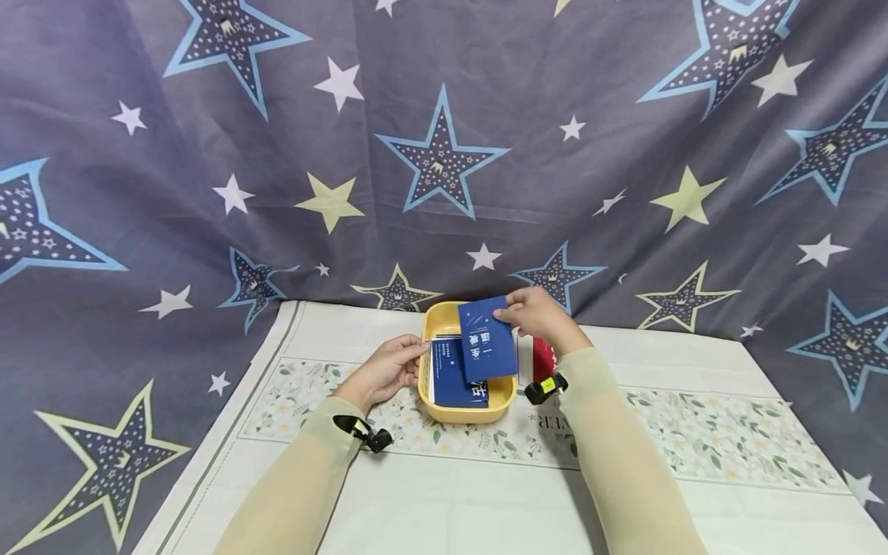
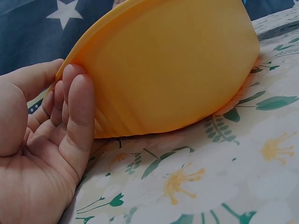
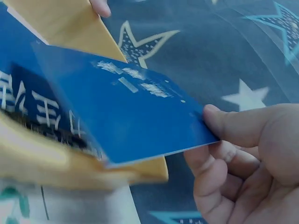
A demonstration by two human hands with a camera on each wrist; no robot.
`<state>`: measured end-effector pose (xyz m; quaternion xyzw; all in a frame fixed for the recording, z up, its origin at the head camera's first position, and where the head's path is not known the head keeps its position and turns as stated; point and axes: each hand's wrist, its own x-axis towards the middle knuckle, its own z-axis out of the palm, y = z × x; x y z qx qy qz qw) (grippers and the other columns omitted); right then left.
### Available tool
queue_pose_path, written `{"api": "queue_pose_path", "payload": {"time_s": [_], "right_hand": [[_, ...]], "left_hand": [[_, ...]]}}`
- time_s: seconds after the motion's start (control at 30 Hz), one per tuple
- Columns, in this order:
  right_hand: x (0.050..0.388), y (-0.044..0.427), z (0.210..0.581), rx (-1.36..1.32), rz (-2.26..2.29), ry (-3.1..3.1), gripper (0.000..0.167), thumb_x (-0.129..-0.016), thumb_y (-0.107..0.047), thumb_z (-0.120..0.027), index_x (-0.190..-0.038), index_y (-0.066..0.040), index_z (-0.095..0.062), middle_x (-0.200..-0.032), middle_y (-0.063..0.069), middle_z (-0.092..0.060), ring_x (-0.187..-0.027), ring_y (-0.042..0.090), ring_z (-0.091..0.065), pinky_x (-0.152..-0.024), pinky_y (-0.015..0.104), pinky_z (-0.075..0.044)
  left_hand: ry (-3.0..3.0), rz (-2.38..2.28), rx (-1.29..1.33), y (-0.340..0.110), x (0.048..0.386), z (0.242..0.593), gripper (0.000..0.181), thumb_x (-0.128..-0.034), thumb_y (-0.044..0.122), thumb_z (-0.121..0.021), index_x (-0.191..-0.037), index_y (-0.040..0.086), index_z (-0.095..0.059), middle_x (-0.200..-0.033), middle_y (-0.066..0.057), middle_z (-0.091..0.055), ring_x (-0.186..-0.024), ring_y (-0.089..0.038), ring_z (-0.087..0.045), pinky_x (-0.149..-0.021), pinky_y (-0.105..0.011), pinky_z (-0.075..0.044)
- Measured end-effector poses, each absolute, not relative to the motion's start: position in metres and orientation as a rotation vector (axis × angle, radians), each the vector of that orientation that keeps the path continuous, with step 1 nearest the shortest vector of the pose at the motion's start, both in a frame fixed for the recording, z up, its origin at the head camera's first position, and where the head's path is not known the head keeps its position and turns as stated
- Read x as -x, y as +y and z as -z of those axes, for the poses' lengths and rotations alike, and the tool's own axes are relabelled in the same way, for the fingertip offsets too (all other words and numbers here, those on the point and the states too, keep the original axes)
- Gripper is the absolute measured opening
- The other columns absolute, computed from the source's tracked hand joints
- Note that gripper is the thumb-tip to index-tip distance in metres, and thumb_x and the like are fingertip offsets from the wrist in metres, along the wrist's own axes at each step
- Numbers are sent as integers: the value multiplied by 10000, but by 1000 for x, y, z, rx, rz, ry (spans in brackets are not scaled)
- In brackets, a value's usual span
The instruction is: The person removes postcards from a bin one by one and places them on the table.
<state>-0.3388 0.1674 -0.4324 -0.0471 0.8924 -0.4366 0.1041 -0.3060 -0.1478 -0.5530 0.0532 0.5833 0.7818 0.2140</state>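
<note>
A yellow plastic basket (image 1: 466, 415) with rounded corners stands on the table, and blue printed cards (image 1: 447, 374) lie inside it. My left hand (image 1: 388, 370) holds the basket's left rim, thumb over the edge and fingers against the outer wall, as the left wrist view shows. Above the basket's right part, my right hand (image 1: 541, 314) pinches one blue card (image 1: 489, 339) with white lettering by its corner between thumb and fingers. In the right wrist view this card (image 3: 135, 116) slants over the basket, covering part of the cards beneath.
A red and white item (image 1: 543, 358) lies on the table right of the basket, partly hidden by the right hand and wrist. The white tablecloth (image 1: 430, 501) carries a floral band. A grey star-patterned curtain (image 1: 541, 193) hangs directly behind the basket.
</note>
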Motion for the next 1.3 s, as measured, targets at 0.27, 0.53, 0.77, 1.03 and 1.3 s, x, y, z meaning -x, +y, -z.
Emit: {"api": "queue_pose_path", "payload": {"time_s": [0.27,0.53,0.77,1.03,1.3], "right_hand": [[329,204,438,88,1480,2637,484,-1106,-217,-773,-1525,-8,-651,-979,51,-769,-813,165,-685,-745,346,-658],[314,249,430,70,1566,2694,560,-1122,-168,-729,-1645,-51,-566,-726,-103,-509,-726,117,-540,-621,261,-550],[311,272,427,20,1521,2731,593,-1118,-206,-733,-1647,-12,-549,-832,-56,-695,-741,97,-577,-634,283,-548],[309,293,426,-85,1348,2762,542,-1135,-298,-707,-1534,55,-607,-1418,278,-758,-1040,210,-714,-906,393,-630],[314,318,454,-201,1313,2656,339,-1149,-342,-690,-1195,-6,-687,-984,13,-681,-910,200,-614,-754,321,-525]], "left_hand": [[1626,-2156,-146,-147,307,554,119,-1194,176,-597,-1101,110,-630,-784,22,-704,-605,-80,-662,-546,-235,-625],[1622,-2153,-152,-143,306,556,121,-1198,170,-585,-1102,100,-608,-782,23,-698,-606,-81,-661,-548,-231,-618],[1624,-2161,-131,-147,307,555,131,-1197,166,-588,-1139,49,-599,-798,-2,-706,-607,-95,-668,-541,-245,-622],[1626,-2163,-162,-147,309,552,145,-1199,183,-591,-1152,45,-596,-815,-3,-722,-627,-98,-683,-555,-253,-635],[1622,-2159,-147,-146,306,554,138,-1205,179,-577,-1165,49,-592,-830,-8,-730,-625,-93,-682,-557,-246,-634]]}}
